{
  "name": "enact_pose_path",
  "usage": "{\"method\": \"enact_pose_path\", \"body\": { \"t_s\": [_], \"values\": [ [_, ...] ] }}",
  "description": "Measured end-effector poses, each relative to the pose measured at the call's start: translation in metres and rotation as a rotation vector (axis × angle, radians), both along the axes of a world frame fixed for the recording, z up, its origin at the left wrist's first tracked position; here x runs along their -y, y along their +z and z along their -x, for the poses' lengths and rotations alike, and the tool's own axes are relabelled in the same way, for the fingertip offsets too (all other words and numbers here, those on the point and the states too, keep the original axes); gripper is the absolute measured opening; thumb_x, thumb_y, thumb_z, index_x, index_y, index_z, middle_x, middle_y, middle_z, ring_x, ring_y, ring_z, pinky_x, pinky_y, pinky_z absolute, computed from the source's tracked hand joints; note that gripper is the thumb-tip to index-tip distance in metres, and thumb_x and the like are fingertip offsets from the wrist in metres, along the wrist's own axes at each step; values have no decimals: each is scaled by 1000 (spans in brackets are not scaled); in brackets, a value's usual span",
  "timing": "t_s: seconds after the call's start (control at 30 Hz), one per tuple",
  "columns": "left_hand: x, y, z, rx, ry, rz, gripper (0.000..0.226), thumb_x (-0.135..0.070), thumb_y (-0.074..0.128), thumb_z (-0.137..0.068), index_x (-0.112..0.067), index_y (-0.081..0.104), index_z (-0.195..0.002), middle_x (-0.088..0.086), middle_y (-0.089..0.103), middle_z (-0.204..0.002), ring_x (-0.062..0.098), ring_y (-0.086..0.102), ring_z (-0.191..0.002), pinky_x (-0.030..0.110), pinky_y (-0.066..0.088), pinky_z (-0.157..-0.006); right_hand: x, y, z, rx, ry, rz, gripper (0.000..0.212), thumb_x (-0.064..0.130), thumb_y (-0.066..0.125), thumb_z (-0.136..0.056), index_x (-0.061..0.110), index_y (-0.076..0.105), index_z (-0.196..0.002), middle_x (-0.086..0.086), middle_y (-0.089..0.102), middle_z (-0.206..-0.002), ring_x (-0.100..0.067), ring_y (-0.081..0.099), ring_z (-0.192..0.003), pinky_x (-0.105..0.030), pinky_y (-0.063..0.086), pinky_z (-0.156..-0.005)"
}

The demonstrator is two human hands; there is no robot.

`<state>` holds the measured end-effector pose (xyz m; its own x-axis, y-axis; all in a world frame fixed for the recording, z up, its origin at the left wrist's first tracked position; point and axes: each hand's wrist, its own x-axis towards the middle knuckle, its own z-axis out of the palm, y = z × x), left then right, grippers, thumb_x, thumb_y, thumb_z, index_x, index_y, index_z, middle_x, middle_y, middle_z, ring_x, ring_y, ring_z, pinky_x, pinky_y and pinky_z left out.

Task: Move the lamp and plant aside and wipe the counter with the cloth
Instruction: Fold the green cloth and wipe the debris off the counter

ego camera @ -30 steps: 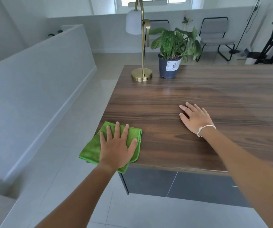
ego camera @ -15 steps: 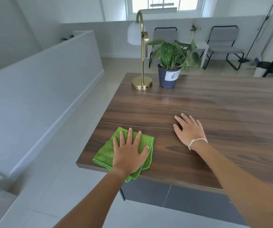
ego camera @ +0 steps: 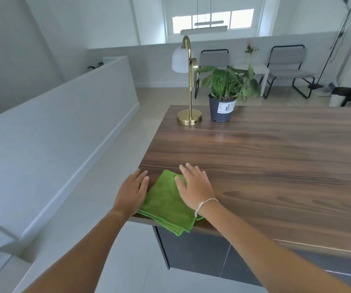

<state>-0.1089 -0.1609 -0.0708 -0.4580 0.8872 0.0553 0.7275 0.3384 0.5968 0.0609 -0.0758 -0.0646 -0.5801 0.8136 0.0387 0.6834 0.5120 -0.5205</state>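
A folded green cloth (ego camera: 166,205) lies on the near left corner of the wooden counter (ego camera: 265,157), one corner hanging over the front edge. My right hand (ego camera: 194,187) presses flat on the cloth's right part, fingers spread. My left hand (ego camera: 131,192) lies palm down beside the cloth's left edge, at the counter's corner, holding nothing. A brass lamp (ego camera: 189,119) with a white shade stands at the far left corner. Right beside it is a potted plant (ego camera: 223,98) in a dark pot.
A grey half wall (ego camera: 54,127) runs along the left, with a strip of tiled floor between it and the counter. Two chairs (ego camera: 286,66) and a small white table stand beyond the counter. Dark cabinet fronts (ego camera: 202,254) sit under the counter.
My left hand slid off the cloth to its left side. My right hand moved left across the counter and now lies on the cloth. The view shifted back and up.
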Motion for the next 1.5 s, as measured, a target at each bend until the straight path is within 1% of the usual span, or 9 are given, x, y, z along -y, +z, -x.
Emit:
{"method": "enact_pose_path", "body": {
  "t_s": [0.17,0.37,0.43,0.53,0.97,1.07,1.17,1.3,1.5],
  "values": [
    [-3,-4,8,-32,-83,8,43,-31,28,-99,-17,44,-137,7,33,-152,22,25,-142,37,13,-118,39,-21,35,216,-1,-98,69,52,17,-94,14,11,-150,-5,5,-161,-24,1,-148,-40,-4,-119],
    [-19,-16,21,-225,-210,78,72,-54,10,-84,-20,44,-137,10,36,-150,29,27,-140,45,18,-116,31,-22,23,257,5,-107,66,56,21,-93,25,11,-150,6,6,-161,-19,0,-148,-40,-3,-120],
    [-24,-15,16,-300,-222,110,67,-54,16,-88,-19,43,-138,11,35,-151,32,27,-140,45,19,-115,26,-23,10,276,-21,-93,65,57,20,-93,28,10,-150,8,4,-160,-18,-1,-148,-39,-4,-120],
    [-31,-13,-1,-343,-239,100,49,-38,33,-96,-19,39,-140,12,28,-154,34,22,-142,46,13,-116,14,-24,-24,292,-88,-75,65,58,20,-92,30,9,-150,10,3,-160,-17,-3,-148,-38,-3,-120],
    [-76,-12,-103,-252,-331,108,53,-41,34,-95,-23,29,-144,7,16,-158,27,10,-146,41,5,-119,-62,-15,-266,392,-313,-44,61,56,27,-93,35,11,-148,12,7,-160,-14,4,-148,-34,2,-120],
    [-81,-14,-113,-309,-305,118,53,-43,34,-95,-25,28,-145,6,18,-158,26,11,-146,41,6,-118,-75,-12,-305,393,-301,-33,79,72,12,-77,36,11,-148,12,8,-159,-14,5,-148,-34,2,-120],
    [-80,-14,-115,-327,-280,125,53,-43,35,-95,-26,28,-144,5,18,-158,25,11,-146,40,6,-119,-86,-13,-320,388,-239,-33,91,74,2,-66,36,11,-148,13,7,-159,-14,4,-148,-33,2,-120],
    [-81,-11,-119,-306,-267,149,53,-43,36,-95,-25,28,-145,5,17,-158,23,10,-146,39,5,-119,-91,-15,-323,388,-203,-59,64,59,25,-92,35,10,-148,11,5,-160,-15,2,-148,-33,0,-120],
    [-79,3,-124,-235,-207,129,54,-41,39,-94,-23,30,-144,7,18,-157,26,12,-146,41,10,-118,-96,0,-318,130,-229,27,57,50,41,-92,31,30,-145,7,21,-158,-17,14,-147,-34,6,-120]
  ]
}}
